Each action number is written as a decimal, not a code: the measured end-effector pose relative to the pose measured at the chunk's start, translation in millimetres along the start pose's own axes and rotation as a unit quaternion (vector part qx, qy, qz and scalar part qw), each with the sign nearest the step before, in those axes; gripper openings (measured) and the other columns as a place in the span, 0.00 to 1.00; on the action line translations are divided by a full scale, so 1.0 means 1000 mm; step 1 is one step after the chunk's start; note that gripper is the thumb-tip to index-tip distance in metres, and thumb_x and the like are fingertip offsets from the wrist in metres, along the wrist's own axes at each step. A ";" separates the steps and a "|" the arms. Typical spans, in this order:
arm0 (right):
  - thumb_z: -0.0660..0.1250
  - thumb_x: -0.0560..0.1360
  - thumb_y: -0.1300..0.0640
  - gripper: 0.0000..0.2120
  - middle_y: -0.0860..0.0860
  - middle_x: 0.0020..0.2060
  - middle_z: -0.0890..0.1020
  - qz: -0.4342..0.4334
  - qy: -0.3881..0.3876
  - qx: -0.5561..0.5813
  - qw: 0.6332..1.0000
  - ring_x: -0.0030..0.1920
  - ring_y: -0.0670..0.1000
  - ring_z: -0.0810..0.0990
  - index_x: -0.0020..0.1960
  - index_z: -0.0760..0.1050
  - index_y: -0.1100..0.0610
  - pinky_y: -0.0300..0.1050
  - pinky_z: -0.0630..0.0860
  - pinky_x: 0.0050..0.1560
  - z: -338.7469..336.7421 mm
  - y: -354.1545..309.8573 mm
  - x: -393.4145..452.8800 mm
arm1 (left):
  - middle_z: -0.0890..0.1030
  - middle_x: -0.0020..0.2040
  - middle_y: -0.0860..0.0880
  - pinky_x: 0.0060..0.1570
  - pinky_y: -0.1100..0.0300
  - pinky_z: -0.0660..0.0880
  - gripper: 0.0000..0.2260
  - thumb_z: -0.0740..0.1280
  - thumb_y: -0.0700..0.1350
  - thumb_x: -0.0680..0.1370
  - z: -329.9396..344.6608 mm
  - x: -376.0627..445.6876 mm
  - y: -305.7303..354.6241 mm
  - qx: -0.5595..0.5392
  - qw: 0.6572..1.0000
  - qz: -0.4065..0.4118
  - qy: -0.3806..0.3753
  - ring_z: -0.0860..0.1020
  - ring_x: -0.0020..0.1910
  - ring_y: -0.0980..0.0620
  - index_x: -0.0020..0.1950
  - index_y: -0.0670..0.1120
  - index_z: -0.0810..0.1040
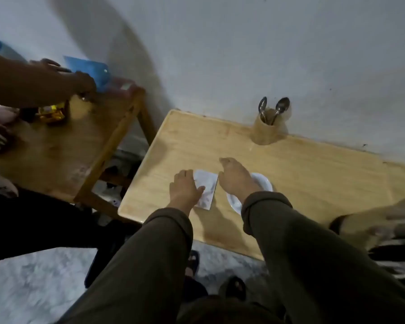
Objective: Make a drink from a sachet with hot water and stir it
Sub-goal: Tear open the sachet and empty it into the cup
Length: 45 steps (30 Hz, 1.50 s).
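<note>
Head view, one item in work: white sachet (206,188), flat on a light wooden table (313,174), between both hands. Left hand (185,187) presses its left edge, fingers flat; right hand (235,178) hangs loosely open beside its right edge, above a white saucer (265,183). Likely light, thin, crinkly; pinch a corner. Wooden holder (267,130) with spoons (282,106) stands against a pale wall (243,54).

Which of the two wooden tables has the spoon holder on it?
The lighter table under both hands, against the wall; the holder with two spoons stands at its far edge. The darker side table has none.
</note>
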State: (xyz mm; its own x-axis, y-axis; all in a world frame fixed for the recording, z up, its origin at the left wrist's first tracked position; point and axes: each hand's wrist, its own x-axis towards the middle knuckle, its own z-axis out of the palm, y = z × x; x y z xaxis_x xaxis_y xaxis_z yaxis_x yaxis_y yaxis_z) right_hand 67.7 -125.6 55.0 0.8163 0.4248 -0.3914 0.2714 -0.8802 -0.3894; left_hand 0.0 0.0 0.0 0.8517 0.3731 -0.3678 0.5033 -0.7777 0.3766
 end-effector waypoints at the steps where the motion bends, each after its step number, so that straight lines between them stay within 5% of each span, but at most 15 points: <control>1: 0.55 0.78 0.64 0.24 0.58 0.73 0.63 0.013 -0.016 -0.002 1.000 0.71 0.58 0.66 0.74 0.59 0.59 0.48 0.66 0.68 0.003 -0.003 0.007 | 0.68 0.70 0.43 0.64 0.50 0.68 0.28 0.65 0.54 0.76 0.001 0.005 -0.003 0.002 1.000 -0.005 -0.012 0.66 0.70 0.44 0.72 0.43 0.62; 9: 0.60 0.74 0.63 0.21 0.59 0.60 0.77 0.094 -0.055 -0.054 0.993 0.58 0.60 0.77 0.67 0.68 0.58 0.49 0.75 0.54 0.041 -0.013 0.052 | 0.73 0.62 0.43 0.58 0.50 0.72 0.28 0.72 0.54 0.71 0.003 0.044 -0.022 -0.024 0.999 0.010 -0.046 0.72 0.63 0.43 0.66 0.44 0.68; 17: 0.65 0.73 0.59 0.20 0.57 0.60 0.78 0.204 -0.028 -0.023 0.978 0.60 0.59 0.77 0.64 0.70 0.57 0.49 0.74 0.60 0.046 -0.017 0.076 | 0.78 0.60 0.43 0.56 0.52 0.74 0.32 0.77 0.51 0.66 -0.014 0.072 -0.017 -0.011 0.992 0.027 -0.123 0.77 0.60 0.43 0.65 0.44 0.68; 21: 0.66 0.72 0.59 0.09 0.56 0.52 0.83 0.224 -0.029 -0.020 0.974 0.52 0.58 0.81 0.51 0.79 0.59 0.45 0.75 0.50 0.046 -0.018 0.076 | 0.78 0.60 0.44 0.54 0.52 0.74 0.32 0.77 0.51 0.66 -0.017 0.074 -0.018 -0.009 0.990 0.036 -0.137 0.77 0.59 0.44 0.65 0.45 0.68; 26: 0.60 0.75 0.61 0.11 0.54 0.52 0.83 0.195 -0.007 -0.056 0.979 0.54 0.57 0.81 0.50 0.81 0.60 0.46 0.76 0.53 0.041 -0.028 0.069 | 0.79 0.57 0.43 0.50 0.55 0.73 0.26 0.76 0.48 0.67 -0.020 0.073 -0.022 -0.047 0.988 0.035 -0.142 0.78 0.58 0.44 0.61 0.44 0.70; 30: 0.59 0.76 0.61 0.13 0.56 0.55 0.83 0.182 0.052 0.040 0.981 0.57 0.58 0.80 0.53 0.81 0.59 0.46 0.76 0.59 0.021 -0.029 0.065 | 0.82 0.57 0.44 0.49 0.62 0.69 0.17 0.72 0.46 0.71 -0.033 0.076 -0.022 -0.085 0.983 0.028 -0.160 0.78 0.59 0.45 0.58 0.44 0.77; 33: 0.63 0.74 0.61 0.09 0.54 0.51 0.84 0.164 0.088 0.132 0.974 0.54 0.56 0.80 0.43 0.81 0.54 0.39 0.72 0.52 0.000 -0.033 0.059 | 0.80 0.62 0.44 0.58 0.59 0.72 0.15 0.67 0.46 0.76 -0.047 0.077 -0.017 -0.105 0.980 0.023 -0.168 0.77 0.61 0.43 0.61 0.44 0.77; 36: 0.62 0.73 0.62 0.10 0.54 0.51 0.84 0.106 0.087 0.137 0.981 0.54 0.55 0.79 0.45 0.82 0.56 0.39 0.70 0.50 -0.024 -0.038 0.051 | 0.80 0.61 0.43 0.57 0.56 0.74 0.13 0.61 0.40 0.77 -0.059 0.074 -0.010 -0.166 0.975 0.014 -0.144 0.77 0.61 0.41 0.60 0.44 0.77; 40: 0.59 0.72 0.61 0.13 0.59 0.41 0.84 0.046 0.124 0.141 0.981 0.45 0.59 0.81 0.30 0.76 0.55 0.46 0.75 0.44 -0.058 -0.036 0.036 | 0.81 0.61 0.42 0.57 0.56 0.74 0.13 0.62 0.41 0.78 -0.081 0.063 0.010 -0.229 0.965 0.049 -0.120 0.78 0.60 0.42 0.61 0.46 0.78; 45: 0.65 0.71 0.60 0.06 0.48 0.32 0.79 -0.038 0.134 0.101 0.985 0.39 0.49 0.76 0.37 0.78 0.54 0.39 0.69 0.40 -0.100 -0.028 -0.002 | 0.79 0.64 0.46 0.61 0.57 0.70 0.15 0.62 0.47 0.80 -0.106 0.030 0.051 -0.267 0.957 0.115 -0.020 0.75 0.64 0.46 0.64 0.45 0.77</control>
State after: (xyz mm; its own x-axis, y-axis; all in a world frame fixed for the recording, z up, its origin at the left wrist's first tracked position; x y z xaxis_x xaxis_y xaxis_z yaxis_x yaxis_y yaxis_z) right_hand 108.8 -122.8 150.0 0.9098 0.3938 -0.1312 0.2526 -0.7760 -0.5779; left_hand 66.3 25.2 98.2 0.9479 0.1960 -0.2513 0.3154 -0.4640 0.8278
